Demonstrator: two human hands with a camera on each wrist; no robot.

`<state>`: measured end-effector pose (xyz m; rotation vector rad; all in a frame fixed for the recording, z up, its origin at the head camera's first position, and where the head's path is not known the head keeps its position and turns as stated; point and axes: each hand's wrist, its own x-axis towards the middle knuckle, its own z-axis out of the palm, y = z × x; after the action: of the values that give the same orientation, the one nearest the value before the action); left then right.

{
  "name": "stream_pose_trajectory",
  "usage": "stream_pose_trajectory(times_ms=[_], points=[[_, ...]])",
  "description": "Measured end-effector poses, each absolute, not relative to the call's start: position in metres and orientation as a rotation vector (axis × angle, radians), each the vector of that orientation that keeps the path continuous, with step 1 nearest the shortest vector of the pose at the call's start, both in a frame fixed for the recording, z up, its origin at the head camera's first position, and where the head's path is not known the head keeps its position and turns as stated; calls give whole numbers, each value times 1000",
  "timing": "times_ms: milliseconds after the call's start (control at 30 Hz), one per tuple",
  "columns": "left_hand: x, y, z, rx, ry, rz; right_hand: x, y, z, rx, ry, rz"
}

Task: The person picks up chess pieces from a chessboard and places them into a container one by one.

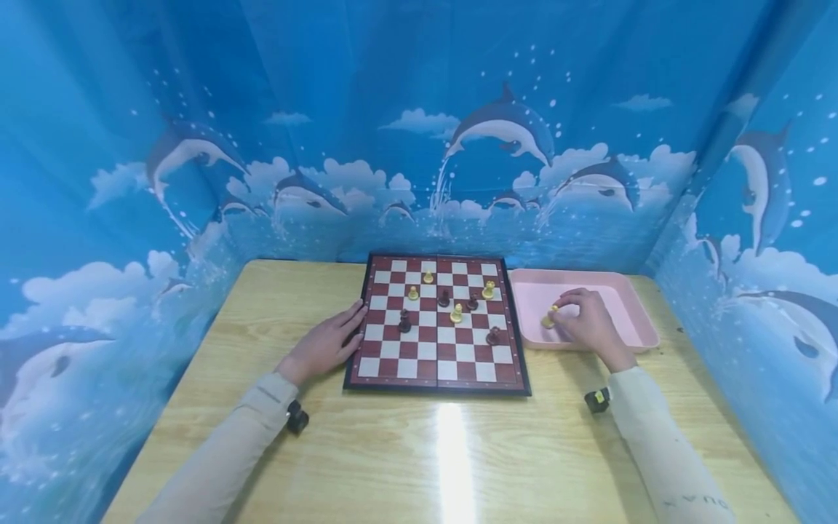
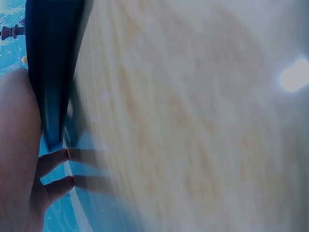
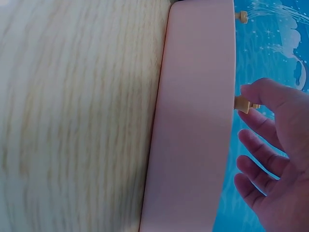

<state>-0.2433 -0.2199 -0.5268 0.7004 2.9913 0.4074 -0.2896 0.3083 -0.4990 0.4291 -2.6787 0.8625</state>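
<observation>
My right hand (image 1: 587, 325) is over the pink tray (image 1: 628, 306) and pinches a yellow chess piece (image 1: 550, 317) between thumb and index finger. In the right wrist view that piece (image 3: 245, 104) shows just past the tray's wall, its lower part hidden. The other fingers of this hand spread loosely. A red-and-white chessboard (image 1: 409, 349) with a dark rim lies left of the tray. At its left edge rests my left hand (image 1: 327, 340), fingers fairly straight and touching the rim. Yellow pieces (image 1: 456, 313) and dark pieces (image 1: 404, 321) stand scattered on the squares, several of each.
Pale wooden tabletop (image 1: 366, 451) extends in front of the board and to both sides. A blue curtain (image 1: 419, 109) printed with dolphins and clouds closes off the back and sides. The tray's raised wall (image 3: 193, 121) faces the right wrist camera.
</observation>
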Motion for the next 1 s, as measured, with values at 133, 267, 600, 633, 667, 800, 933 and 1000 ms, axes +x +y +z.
stream_pose_trajectory(times_ms=[133,267,600,633,667,800,933,1000], points=[[-244,-221,-528,700,2987,399,-293,307,-500,424,-2677,869],[-244,-221,-529,693,2981,400,-296,304,-500,410,-2670,873],[-243,-220,-527,704,2979,410,-300,300,-501,396,-2695,894],[-243,-220,-527,701,2980,411,-300,300,-502,394,-2695,895],[-243,-220,-527,699,2981,414,-301,300,-502,394,-2696,897],[-243,-220,-528,688,2975,406,-300,298,-503,382,-2717,904],[-243,-220,-528,693,2981,417,-298,295,-500,390,-2704,913],[-243,-221,-528,690,2982,420,-296,294,-497,412,-2681,918]])
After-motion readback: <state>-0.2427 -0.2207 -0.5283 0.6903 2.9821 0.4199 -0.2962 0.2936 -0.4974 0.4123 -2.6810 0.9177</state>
